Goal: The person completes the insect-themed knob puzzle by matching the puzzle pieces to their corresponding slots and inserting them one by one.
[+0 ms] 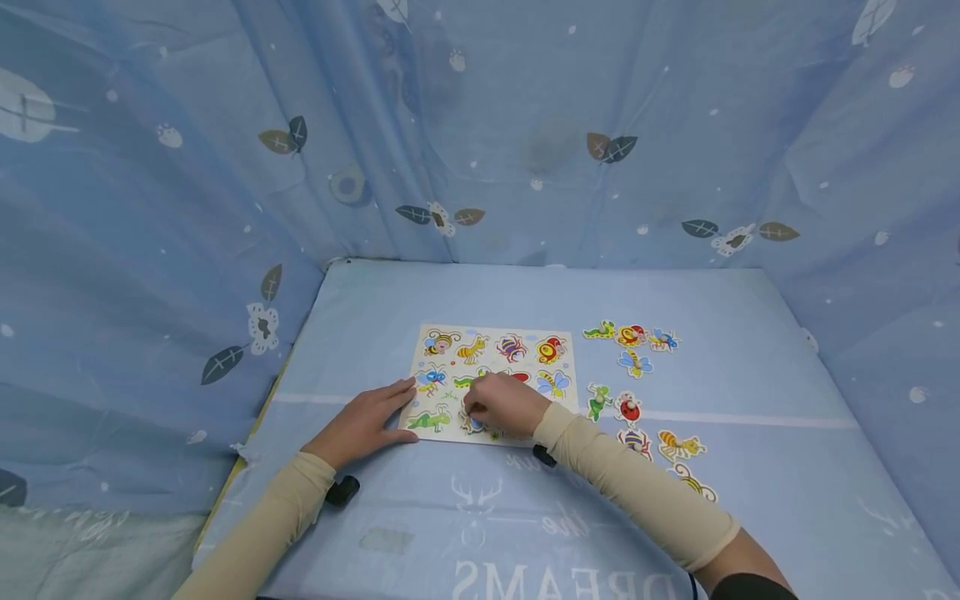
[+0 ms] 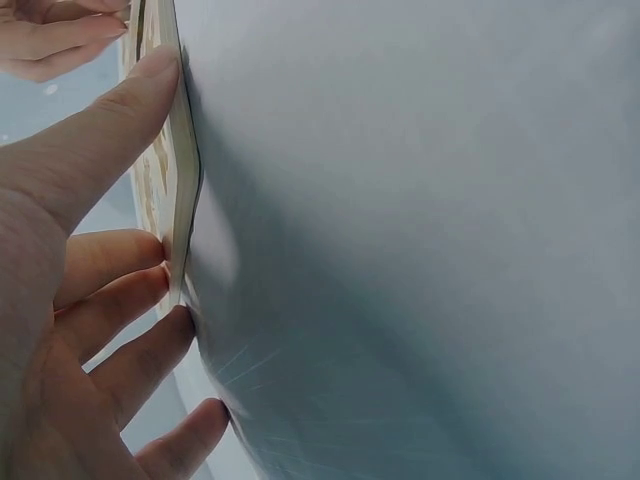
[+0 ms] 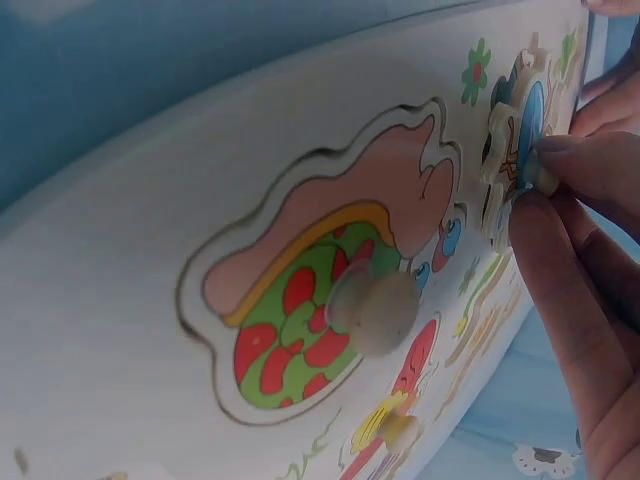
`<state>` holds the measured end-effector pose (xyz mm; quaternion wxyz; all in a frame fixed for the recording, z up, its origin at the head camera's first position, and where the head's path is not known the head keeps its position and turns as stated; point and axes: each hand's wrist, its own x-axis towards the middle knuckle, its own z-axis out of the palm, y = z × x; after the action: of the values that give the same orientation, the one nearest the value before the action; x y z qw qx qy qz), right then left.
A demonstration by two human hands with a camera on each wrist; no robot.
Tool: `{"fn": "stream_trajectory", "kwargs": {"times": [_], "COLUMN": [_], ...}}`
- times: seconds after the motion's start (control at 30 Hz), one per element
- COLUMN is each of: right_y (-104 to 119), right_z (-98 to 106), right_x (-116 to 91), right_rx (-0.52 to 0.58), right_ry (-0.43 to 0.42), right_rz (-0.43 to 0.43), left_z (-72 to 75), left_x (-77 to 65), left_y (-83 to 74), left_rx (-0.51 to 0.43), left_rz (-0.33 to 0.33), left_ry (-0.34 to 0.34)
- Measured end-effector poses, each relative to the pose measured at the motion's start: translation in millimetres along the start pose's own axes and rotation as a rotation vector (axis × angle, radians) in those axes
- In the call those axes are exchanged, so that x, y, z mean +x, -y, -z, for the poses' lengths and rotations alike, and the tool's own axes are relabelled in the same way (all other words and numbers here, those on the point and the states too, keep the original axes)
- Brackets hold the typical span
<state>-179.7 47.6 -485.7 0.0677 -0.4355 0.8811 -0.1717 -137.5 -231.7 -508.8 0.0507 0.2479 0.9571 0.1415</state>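
Observation:
A cream wooden peg puzzle board [image 1: 444, 403] with bright insect pictures lies flat on the table. My left hand [image 1: 367, 421] rests at its left edge, thumb near the front corner and fingers spread along the side. In the left wrist view the thumb [image 2: 125, 120] lies on the board's edge. My right hand [image 1: 513, 404] is over the front row, where thumb and finger pinch the small knob [image 3: 543, 172] of a blue insect puzzle piece [image 3: 532, 112]. That piece sits tilted over its cut-out in the right wrist view. Near it, a knobbed snail piece [image 3: 285, 335] lies in its recess.
Several loose puzzle pieces lie right of the board, among them a caterpillar [image 1: 600, 331], a green grasshopper [image 1: 597, 403], a ladybug [image 1: 628, 407], a striped ant [image 1: 681, 447] and a bee [image 1: 697, 486]. Blue patterned cloth [image 1: 525, 167] hangs behind and beside the table.

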Motion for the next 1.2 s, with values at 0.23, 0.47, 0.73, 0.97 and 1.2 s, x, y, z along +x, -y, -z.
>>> {"fn": "stream_trajectory", "kwargs": {"times": [0.23,0.47,0.73,0.97,1.2], "right_y": [3.8,6.5,7.8,3.5,-18.6], "right_z": [0.1,-1.4,-2.7,-2.6,22.1], "right_x": [4.4,6.8,6.9,1.0,-18.7], "right_rx": [-0.057,-0.088,-0.082,-0.06,-0.012], "right_ry": [0.009,0.024,0.035,0.048,0.016], "right_rz": [-0.002,-0.003,-0.024,-0.002,0.007], "left_z": [1.2,3.3,0.0,-3.0,-1.8], "left_x": [1.8,1.4,1.1,0.0,0.1], "left_y": [0.8,1.7,3.9,2.3,0.7], "left_rx": [0.007,0.006,-0.007,-0.015,-0.005], "left_rz": [-0.007,-0.015,-0.005,-0.008,-0.026], "left_ry": [-0.004,-0.008,0.001,0.006,-0.016]}}
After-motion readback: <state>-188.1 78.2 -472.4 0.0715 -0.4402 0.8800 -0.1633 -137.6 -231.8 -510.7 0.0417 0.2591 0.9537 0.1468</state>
